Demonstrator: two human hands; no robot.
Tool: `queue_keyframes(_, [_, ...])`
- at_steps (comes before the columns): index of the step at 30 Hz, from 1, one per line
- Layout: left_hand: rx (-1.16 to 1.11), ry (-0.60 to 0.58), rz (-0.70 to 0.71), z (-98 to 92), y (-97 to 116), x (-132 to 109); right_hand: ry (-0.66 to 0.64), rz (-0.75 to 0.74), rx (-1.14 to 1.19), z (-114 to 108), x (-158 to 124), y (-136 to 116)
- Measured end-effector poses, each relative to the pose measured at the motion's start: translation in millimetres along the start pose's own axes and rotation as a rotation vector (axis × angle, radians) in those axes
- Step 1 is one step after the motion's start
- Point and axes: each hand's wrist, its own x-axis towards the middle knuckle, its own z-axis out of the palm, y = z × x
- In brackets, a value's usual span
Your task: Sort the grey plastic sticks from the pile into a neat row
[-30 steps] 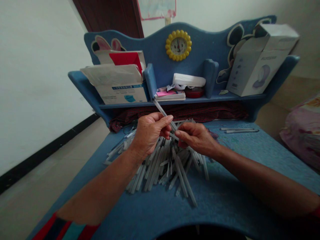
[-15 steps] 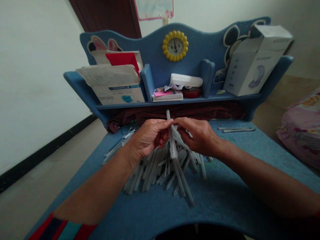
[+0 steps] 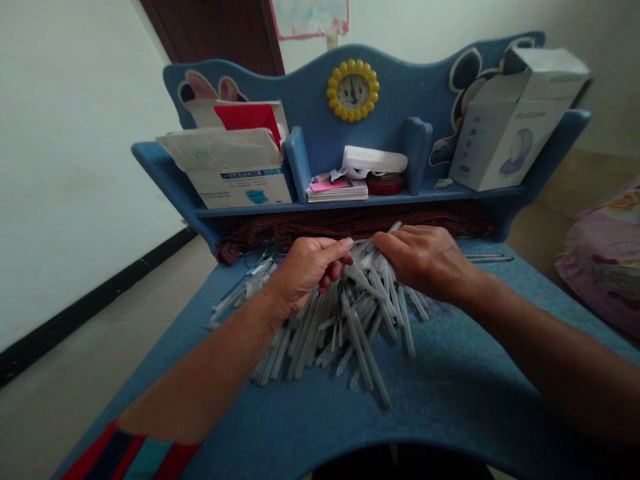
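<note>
A heap of thin grey-white plastic tubes (image 3: 345, 320) lies in the middle of the blue desk (image 3: 450, 393). My left hand (image 3: 307, 270) hovers over the heap's far left part, fingers pinched together on something I cannot make out. My right hand (image 3: 425, 260) is curled palm-down over the far right part of the heap, its fingers closed around the ends of several tubes (image 3: 380, 250). The two hands nearly touch above the heap.
A blue shelf unit (image 3: 350, 200) stands at the desk's back with a yellow flower clock (image 3: 353, 91), a box and papers (image 3: 235, 167) at left, a small book stack (image 3: 336, 190), a white carton (image 3: 515, 120) at right. Two loose tubes (image 3: 487, 258) lie far right. Dark checked cloth (image 3: 325, 230) sits under the shelf.
The single tube held up between both hands a second ago has gone down to the heap. My right hand moved right and back onto the tubes' ends; my left stayed put.
</note>
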Motion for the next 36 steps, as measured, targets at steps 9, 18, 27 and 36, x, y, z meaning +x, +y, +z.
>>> queue_keyframes(9, [0.704, 0.084, 0.35, -4.2, -7.7, 4.1, -0.835, 0.457, -0.249, 13.2, -81.5, 65.0])
queue_keyframes(18, [0.999, 0.077, 0.479, -7.8, -19.8, 9.6, -0.91, 0.52, -0.185, 32.0, -107.6, 88.1])
queue_keyframes(27, [1.128, 0.075, 0.515, -10.1, -21.4, 11.9, -0.884, 0.546, -0.231, 49.9, -104.0, 100.6])
queue_keyframes(36, [1.244, 0.047, 0.496, -8.7, -26.4, 13.3, -0.846, 0.549, -0.261, 45.9, -98.4, 92.2])
